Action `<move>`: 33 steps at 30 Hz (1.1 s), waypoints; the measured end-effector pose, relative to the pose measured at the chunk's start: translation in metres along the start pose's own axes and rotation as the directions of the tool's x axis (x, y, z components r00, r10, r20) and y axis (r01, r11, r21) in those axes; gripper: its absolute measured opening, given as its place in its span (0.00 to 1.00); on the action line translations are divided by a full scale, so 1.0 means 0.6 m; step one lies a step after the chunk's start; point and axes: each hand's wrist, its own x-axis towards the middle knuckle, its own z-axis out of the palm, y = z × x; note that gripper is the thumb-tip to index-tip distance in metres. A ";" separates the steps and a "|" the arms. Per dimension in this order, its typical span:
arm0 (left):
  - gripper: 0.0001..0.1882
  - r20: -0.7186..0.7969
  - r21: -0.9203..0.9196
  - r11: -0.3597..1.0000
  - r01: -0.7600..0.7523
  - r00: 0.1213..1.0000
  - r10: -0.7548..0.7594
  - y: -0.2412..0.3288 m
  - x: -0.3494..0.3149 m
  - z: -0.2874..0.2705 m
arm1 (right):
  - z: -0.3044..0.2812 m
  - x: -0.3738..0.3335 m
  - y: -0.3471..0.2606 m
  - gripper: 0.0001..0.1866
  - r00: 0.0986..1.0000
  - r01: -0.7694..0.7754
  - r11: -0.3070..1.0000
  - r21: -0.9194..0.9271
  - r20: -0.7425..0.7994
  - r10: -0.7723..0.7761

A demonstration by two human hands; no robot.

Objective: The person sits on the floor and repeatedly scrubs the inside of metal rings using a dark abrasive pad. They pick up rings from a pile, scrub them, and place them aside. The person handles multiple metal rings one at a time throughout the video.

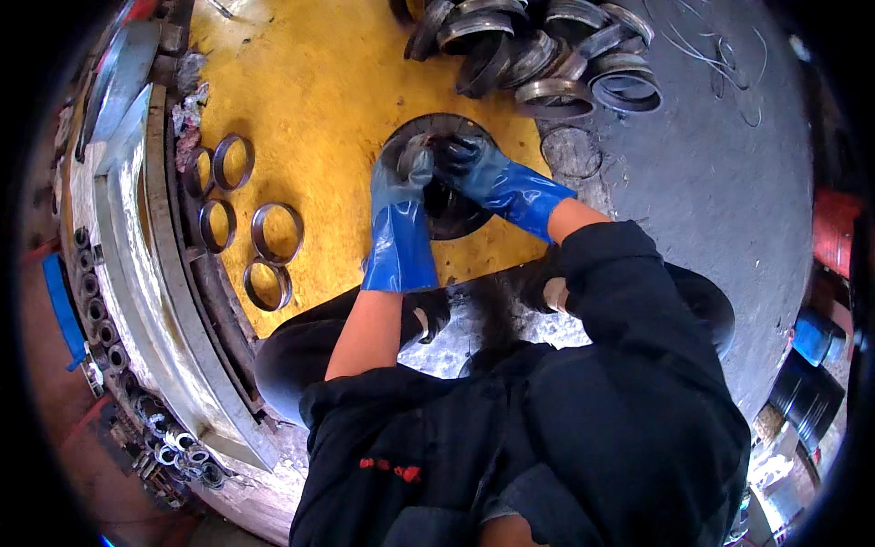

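Both my hands wear long blue rubber gloves, stained dark grey toward the fingers. They meet over a dark round pan-like piece (462,225) on the yellow floor between my feet. My left hand (407,171) is at its left side, fingers curled inward. My right hand (471,162) reaches in from the right, its blackened fingers bent close to the left hand's fingertips. What the fingers grip is small or hidden behind the gloves, and I cannot make it out. The middle of the round piece is mostly covered by my hands.
Several loose metal rings (277,232) lie on the yellow floor at left. A heap of used metal rings (554,91) is ahead to the right, with thin loose wire (720,59) beyond. A long metal channel (150,264) borders the left side. Dark shoes (436,316) flank the front.
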 end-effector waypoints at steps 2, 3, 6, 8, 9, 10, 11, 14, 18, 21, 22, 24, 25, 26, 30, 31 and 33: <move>0.22 -0.037 -0.069 0.997 0.046 0.998 -0.049 0.003 -0.023 -0.013 | 0.035 -0.006 -0.034 0.14 0.982 -0.183 0.983 -0.020 -0.042 0.182; 0.21 -0.051 -0.125 0.989 0.074 0.995 -0.081 0.009 -0.038 -0.022 | 0.052 -0.002 -0.051 0.14 0.932 -0.342 0.927 -0.155 0.065 0.355; 0.21 -0.021 -0.335 0.926 0.172 0.982 -0.190 0.018 -0.074 -0.017 | 0.065 -0.001 -0.068 0.15 0.714 -0.529 0.707 -0.469 0.204 0.669; 0.21 0.020 -0.433 0.874 0.222 0.971 -0.238 0.020 -0.085 -0.005 | 0.062 -0.002 -0.067 0.15 0.708 -0.587 0.738 -0.333 0.232 0.667; 0.21 0.022 -0.456 0.860 0.230 0.969 -0.247 0.017 -0.083 -0.006 | 0.065 0.000 -0.075 0.15 0.688 -0.659 0.728 -0.189 0.242 0.685; 0.21 0.011 -0.469 0.850 0.241 0.964 -0.267 0.014 -0.088 -0.015 | 0.067 0.000 -0.116 0.16 0.622 -0.779 0.616 0.115 0.261 0.738; 0.21 0.007 -0.472 0.846 0.248 0.961 -0.278 0.018 -0.091 -0.021 | 0.064 -0.002 -0.158 0.17 0.556 -0.809 0.424 0.407 0.297 0.777; 0.21 0.017 -0.473 0.847 0.243 0.963 -0.267 0.033 -0.075 -0.019 | 0.054 -0.008 -0.116 0.20 0.626 -0.722 0.483 0.496 0.170 0.761; 0.21 0.039 -0.467 0.846 0.259 0.961 -0.273 0.062 -0.057 -0.014 | 0.040 -0.009 -0.010 0.25 0.969 -0.123 0.670 -0.732 0.056 0.240; 0.21 0.014 -0.469 0.842 0.267 0.956 -0.294 0.067 -0.062 -0.034 | 0.046 0.033 -0.111 0.24 0.851 -0.451 0.438 -0.778 -0.226 0.474; 0.21 0.012 -0.468 0.845 0.259 0.958 -0.288 0.069 -0.056 -0.034 | 0.041 0.052 -0.144 0.24 0.764 -0.563 0.336 -0.755 -0.320 0.561; 0.21 0.015 -0.471 0.845 0.255 0.959 -0.282 0.076 -0.055 -0.033 | 0.046 0.055 -0.136 0.22 0.697 -0.682 0.445 -0.580 -0.333 0.635; 0.21 0.018 -0.471 0.845 0.252 0.961 -0.277 0.076 -0.053 -0.029 | 0.049 0.054 -0.114 0.21 0.700 -0.706 0.574 -0.414 -0.287 0.654; 0.21 0.024 -0.470 0.847 0.249 0.963 -0.270 0.078 -0.051 -0.026 | 0.056 0.054 -0.087 0.20 0.709 -0.704 0.691 -0.163 -0.204 0.675; 0.21 0.012 -0.452 0.861 0.235 0.966 -0.257 0.072 -0.049 -0.021 | 0.068 0.037 -0.091 0.19 0.752 -0.634 0.670 0.386 0.106 0.650; 0.22 0.004 -0.445 0.864 0.234 0.966 -0.259 0.070 -0.051 -0.026 | 0.083 0.031 -0.057 0.20 0.855 -0.515 0.856 0.049 0.107 0.508; 0.22 0.003 -0.442 0.868 0.227 0.968 -0.251 0.062 -0.043 -0.019 | 0.086 -0.010 -0.078 0.21 0.896 -0.344 0.913 -0.220 0.214 0.389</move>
